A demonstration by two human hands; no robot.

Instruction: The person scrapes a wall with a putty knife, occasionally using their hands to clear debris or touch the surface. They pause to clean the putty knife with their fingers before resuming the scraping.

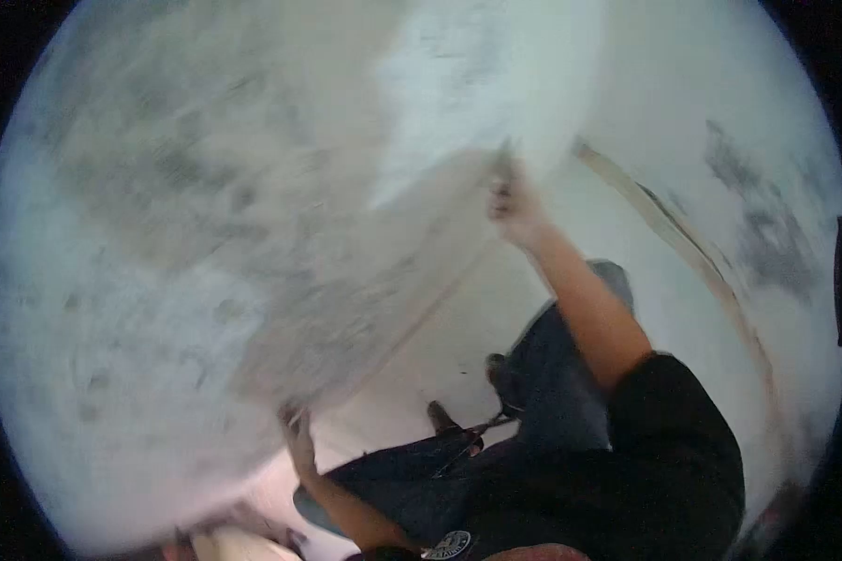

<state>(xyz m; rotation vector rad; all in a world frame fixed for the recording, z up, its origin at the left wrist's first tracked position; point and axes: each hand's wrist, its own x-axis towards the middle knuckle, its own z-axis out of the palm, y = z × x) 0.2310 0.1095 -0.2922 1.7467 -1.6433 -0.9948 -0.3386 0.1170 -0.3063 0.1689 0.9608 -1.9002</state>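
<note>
A large mottled grey and white wall-like surface (318,215) fills the left and middle of the head view. My right hand (515,208) is out in front against its right part, closed in a fist around something small and dark, too blurred to name. Lower left, my left hand (297,438) is at the surface's lower edge with its fingers bent. Motion blur hides whether anything is between those fingers. A grey-brown patch (346,309) spans the area between both hands, beside a whiter patch (449,84).
My bent legs (561,374) and shoes (442,418) are below, on a pale floor (407,374). A brownish strip (664,220) curves down the right side, near dark smudges (772,238). Pale, blurred items (243,542) lie at the bottom left.
</note>
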